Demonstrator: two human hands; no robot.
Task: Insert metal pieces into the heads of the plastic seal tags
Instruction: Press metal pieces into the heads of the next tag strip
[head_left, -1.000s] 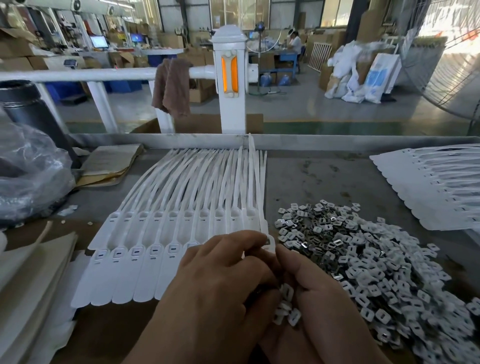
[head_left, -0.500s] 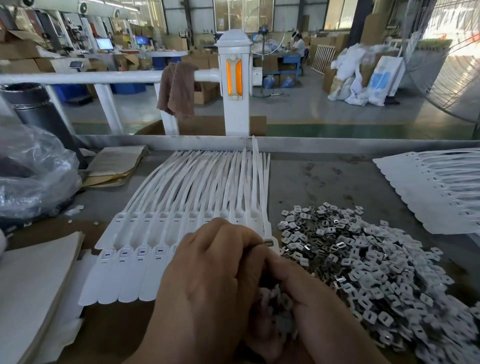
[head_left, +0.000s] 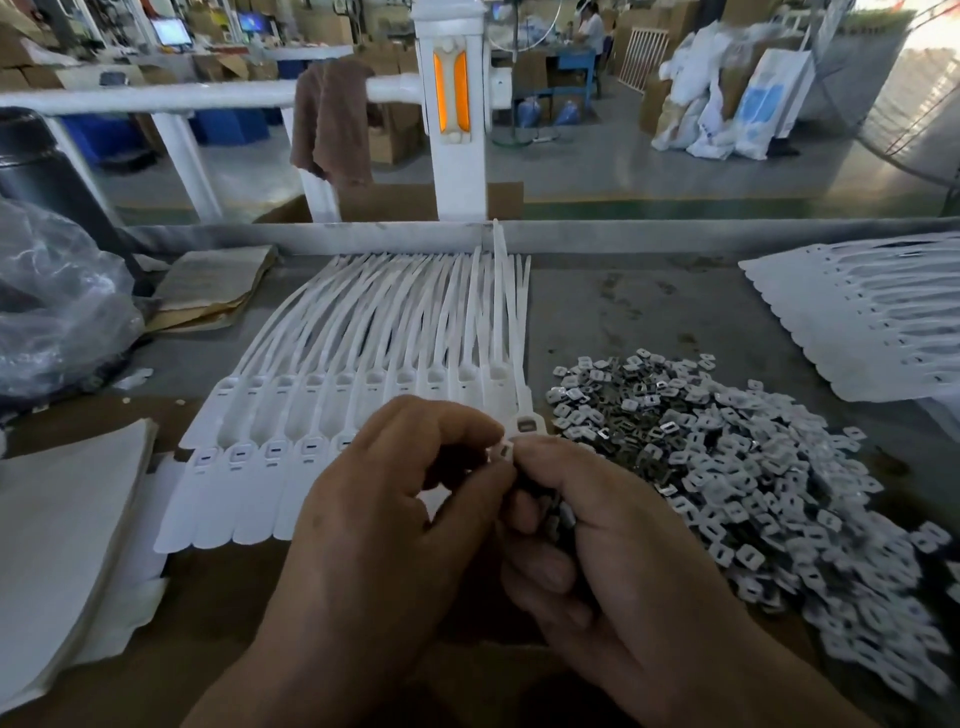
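A fanned row of white plastic seal tags (head_left: 322, 415) lies on the table, heads toward me. The rightmost tag head (head_left: 525, 426) sits just above my fingertips. My left hand (head_left: 395, 519) and my right hand (head_left: 613, 561) meet in front of the row. Both pinch one small white metal-backed piece (head_left: 505, 451) between their fingertips. My right hand also cups several more pieces (head_left: 558, 519) in its curled fingers. A big heap of loose metal pieces (head_left: 727, 467) spreads to the right.
A second stack of white tags (head_left: 872, 317) lies at the far right. White sheets (head_left: 62, 545) sit at the near left, a plastic bag (head_left: 57, 306) and brown folded paper (head_left: 213, 291) at the back left. A raised metal edge (head_left: 675, 234) bounds the table's far side.
Both hands have lifted slightly and turned; the fingertips now show one piece pinched near the rightmost tag head, where earlier the left hand covered the pieces in the right palm.
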